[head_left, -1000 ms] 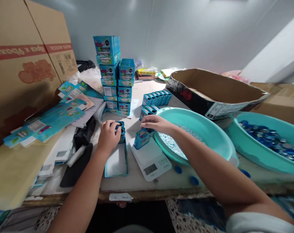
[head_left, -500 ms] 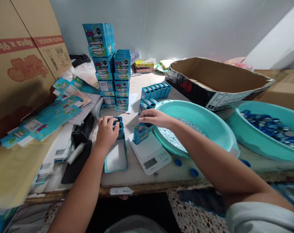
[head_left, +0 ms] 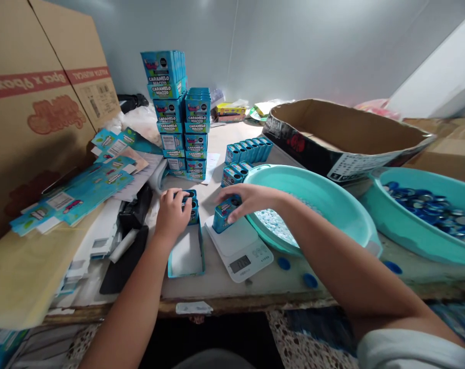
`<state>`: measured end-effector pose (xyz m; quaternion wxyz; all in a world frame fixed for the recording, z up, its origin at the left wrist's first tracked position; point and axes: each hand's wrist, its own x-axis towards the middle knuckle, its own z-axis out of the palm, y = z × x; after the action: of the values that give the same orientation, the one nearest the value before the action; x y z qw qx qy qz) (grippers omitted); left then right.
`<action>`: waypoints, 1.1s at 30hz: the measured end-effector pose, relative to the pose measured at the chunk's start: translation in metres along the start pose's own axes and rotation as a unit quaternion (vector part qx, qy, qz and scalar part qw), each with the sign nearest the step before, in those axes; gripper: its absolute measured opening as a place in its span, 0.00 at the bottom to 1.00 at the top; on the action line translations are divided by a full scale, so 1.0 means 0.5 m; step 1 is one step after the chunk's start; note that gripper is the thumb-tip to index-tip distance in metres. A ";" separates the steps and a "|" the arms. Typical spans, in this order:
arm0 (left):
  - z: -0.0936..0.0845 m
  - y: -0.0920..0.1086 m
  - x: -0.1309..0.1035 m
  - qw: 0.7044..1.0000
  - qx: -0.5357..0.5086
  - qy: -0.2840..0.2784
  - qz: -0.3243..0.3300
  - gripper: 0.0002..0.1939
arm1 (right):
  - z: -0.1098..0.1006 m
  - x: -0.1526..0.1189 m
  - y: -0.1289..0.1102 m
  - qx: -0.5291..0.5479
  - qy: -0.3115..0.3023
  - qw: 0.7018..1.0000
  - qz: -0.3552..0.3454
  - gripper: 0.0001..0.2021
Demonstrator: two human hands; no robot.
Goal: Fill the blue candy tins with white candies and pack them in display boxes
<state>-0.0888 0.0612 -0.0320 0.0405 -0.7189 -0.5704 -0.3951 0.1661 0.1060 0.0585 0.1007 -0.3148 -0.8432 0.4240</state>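
My right hand [head_left: 245, 201] has its fingers behind and its thumb in front of a small blue candy box [head_left: 222, 216], which stands upright on a white digital scale [head_left: 245, 259]. The digits on the scale's display are blurred. To the left, my left hand [head_left: 173, 211] has its fingers curled over small blue candy boxes [head_left: 194, 211] at the far end of an open blue carton tray [head_left: 185, 256]. The near part of that tray shows its bare white bottom. My left fingers partly hide the boxes beneath them.
Stacked filled cartons [head_left: 170, 110] stand behind the tray. Several small boxes [head_left: 248, 149] line up behind the scale. A turquoise tub [head_left: 355, 225] holds pale candies; another tub [head_left: 409, 241] holds blue lids. Flat printed cartons [head_left: 82, 189] lie left, and a large cardboard box [head_left: 347, 156] stands behind.
My right hand has lowered from the top of the box on the scale, and its thumb now comes round the front. My left hand stays at the tray. The view has shifted slightly.
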 end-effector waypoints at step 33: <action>0.014 -0.008 -0.005 0.999 -0.006 0.030 0.020 0.14 | -0.142 -0.043 0.156 0.458 0.607 0.642 -0.100 0.12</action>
<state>-0.0887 0.0644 -0.0399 0.0607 -0.7180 -0.5523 -0.4193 0.2486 0.1736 0.0442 0.7627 -0.3291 -0.3177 0.4573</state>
